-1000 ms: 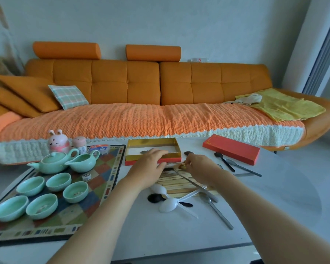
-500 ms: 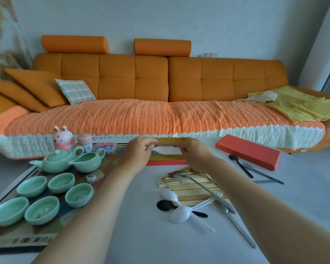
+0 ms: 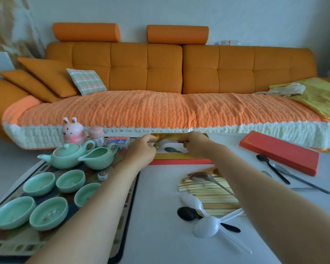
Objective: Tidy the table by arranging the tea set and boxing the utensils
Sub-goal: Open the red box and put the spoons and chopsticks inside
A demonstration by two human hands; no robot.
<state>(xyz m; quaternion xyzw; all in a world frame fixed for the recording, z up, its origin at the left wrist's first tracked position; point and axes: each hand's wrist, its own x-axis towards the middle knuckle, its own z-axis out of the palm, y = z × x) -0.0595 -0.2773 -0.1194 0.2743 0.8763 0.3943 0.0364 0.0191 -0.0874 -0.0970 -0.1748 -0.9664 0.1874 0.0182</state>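
Both hands meet above an open shallow box with a gold lining and red outer edge (image 3: 179, 156), which sits on the white table (image 3: 160, 216) at the far side. The left hand (image 3: 142, 148) has its fingers curled in, pinching the bowl end of a silver metal spoon (image 3: 165, 142). The right hand (image 3: 195, 144) pinches the handle end, so the spoon lies level between the two sets of fingertips, just over the box. The backs of the hands cover most of the fingertips and both ends of the spoon, so the exact grip is hard to make out.

Directly below the fingers a dark spoon (image 3: 171, 149) lies inside the box, its handle partly hidden by the right hand. The box's far wall is mostly covered by the hands.

Nearer than the right fingers, a bamboo slat mat (image 3: 213, 196) carries another metal spoon (image 3: 200, 177), and the right forearm cuts off its edge. Two white plastic spoons (image 3: 206, 228) and a black spoon (image 3: 187, 213) cross just beside it.

Right of the fingers lies a flat red box lid (image 3: 280, 152). Left of them stand a celadon teapot (image 3: 65, 155), a matching pitcher (image 3: 99, 157) and five pale green cups (image 3: 39, 183).
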